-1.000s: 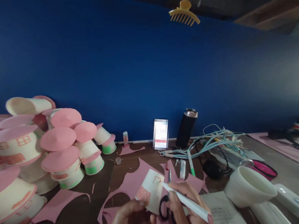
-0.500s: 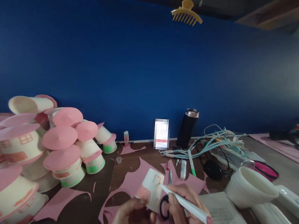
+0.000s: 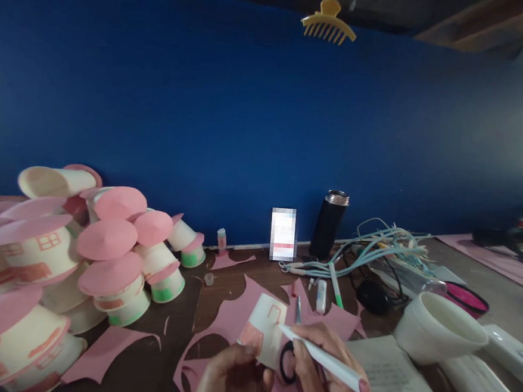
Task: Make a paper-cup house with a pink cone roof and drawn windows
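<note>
My left hand [image 3: 235, 376] is closed around the lower end of a white paper cup [image 3: 272, 334], which lies tilted with its side facing me. On the cup are a reddish coloured patch and a small window outline in the same colour. Between the fingers of my right hand [image 3: 325, 367] is a white marker [image 3: 328, 363] with a pinkish-red end. Its tip meets the cup, or nearly so, close to the outline. Black-handled scissors [image 3: 287, 362] lie just behind, partly hidden by my right hand. Cut pink paper [image 3: 223, 327] spreads underneath.
Stacked cups with pink cone roofs [image 3: 110, 275] crowd the left. Behind stand a glue stick [image 3: 221, 239] and a black bottle [image 3: 330, 224]. A green-tipped marker [image 3: 336, 285], pale cables [image 3: 374, 246], a stack of white cups [image 3: 440, 328] and a written sheet [image 3: 392, 378] lie to the right.
The window outline on the cup has gained a little line near the marker tip. Both hands keep their holds, and the view has shifted very slightly.
</note>
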`<state>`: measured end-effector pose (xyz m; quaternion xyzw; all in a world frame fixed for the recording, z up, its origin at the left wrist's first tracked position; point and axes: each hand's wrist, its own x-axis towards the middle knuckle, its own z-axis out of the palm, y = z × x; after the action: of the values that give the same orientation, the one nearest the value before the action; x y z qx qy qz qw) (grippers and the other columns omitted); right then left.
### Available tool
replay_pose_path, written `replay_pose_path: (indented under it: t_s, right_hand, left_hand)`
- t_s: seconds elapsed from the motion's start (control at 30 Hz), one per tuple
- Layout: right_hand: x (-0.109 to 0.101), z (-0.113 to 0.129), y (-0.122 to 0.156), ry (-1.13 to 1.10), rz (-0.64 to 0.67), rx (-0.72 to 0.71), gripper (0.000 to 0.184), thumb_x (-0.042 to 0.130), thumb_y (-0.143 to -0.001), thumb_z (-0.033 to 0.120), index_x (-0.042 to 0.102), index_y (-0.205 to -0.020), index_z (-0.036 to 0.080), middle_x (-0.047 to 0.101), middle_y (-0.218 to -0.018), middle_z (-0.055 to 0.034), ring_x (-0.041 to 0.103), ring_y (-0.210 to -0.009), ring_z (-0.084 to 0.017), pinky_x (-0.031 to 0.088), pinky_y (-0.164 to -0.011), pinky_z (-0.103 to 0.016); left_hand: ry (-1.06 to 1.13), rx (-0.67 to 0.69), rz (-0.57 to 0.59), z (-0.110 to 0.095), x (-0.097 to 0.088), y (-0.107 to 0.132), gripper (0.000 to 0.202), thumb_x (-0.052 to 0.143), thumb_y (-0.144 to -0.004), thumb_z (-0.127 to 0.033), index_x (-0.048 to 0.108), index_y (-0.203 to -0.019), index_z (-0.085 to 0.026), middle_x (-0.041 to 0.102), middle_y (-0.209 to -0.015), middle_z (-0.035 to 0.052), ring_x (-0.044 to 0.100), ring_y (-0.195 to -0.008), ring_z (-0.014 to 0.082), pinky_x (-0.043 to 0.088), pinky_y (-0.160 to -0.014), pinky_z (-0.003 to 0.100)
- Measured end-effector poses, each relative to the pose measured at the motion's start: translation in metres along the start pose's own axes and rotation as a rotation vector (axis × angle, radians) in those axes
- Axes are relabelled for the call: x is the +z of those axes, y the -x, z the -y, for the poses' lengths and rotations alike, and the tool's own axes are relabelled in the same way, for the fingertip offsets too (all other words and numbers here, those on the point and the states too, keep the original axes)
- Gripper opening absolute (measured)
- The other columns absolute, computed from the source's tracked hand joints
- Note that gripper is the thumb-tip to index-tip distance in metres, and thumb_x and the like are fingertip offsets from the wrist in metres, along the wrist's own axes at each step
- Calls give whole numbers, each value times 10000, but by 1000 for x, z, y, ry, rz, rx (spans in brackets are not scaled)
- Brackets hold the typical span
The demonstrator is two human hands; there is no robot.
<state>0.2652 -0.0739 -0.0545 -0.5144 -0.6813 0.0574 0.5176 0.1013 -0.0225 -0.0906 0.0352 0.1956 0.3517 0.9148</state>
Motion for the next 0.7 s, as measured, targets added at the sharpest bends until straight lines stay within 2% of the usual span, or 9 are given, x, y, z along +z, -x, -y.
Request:
replay_pose_path:
  t_s: [0.17, 0.33, 0.5, 0.7]
  right_hand:
    - [1, 1, -1, -23, -10, 12, 129, 533, -930, 202, 627, -1018, 216, 675, -802, -34, 679, -685, -169, 564, -665, -242]
    - [-2, 0, 3, -119, -49, 70, 163, 522, -937, 198, 591, -1083, 224, 647, -802, -24, 669, -609, -146, 566, -572, -212]
    - [-3, 0, 2, -109, -45, 63, 186, 530, -928, 170, 589, -1092, 237, 638, -800, -17, 671, -618, -140, 568, -569, -204]
    - [-3, 1, 2, -88, -12, -1, 201, 532, -922, 149, 591, -1102, 218, 648, -787, -24, 667, -632, -142, 561, -576, -202]
  left_hand:
    - [3, 1, -6, 1, -1, -1, 269, 628, -717, -49, 705, -970, -101, 761, -793, 64, 685, -674, 146, 534, -678, 235]
    - [-9, 10, -8, 0, 1, 1, 349, 634, -726, -43, 683, -1063, -117, 766, -825, 56, 699, -723, 153, 528, -693, 241]
    - [-29, 2, 9, 0, 3, 3, 277, 642, -724, -46, 705, -992, -82, 772, -821, 75, 699, -718, 157, 536, -690, 240]
    - [-61, -17, 68, 1, 16, 10, 228, 585, -765, -35, 717, -945, -78, 776, -883, 107, 707, -766, 158, 526, -693, 216]
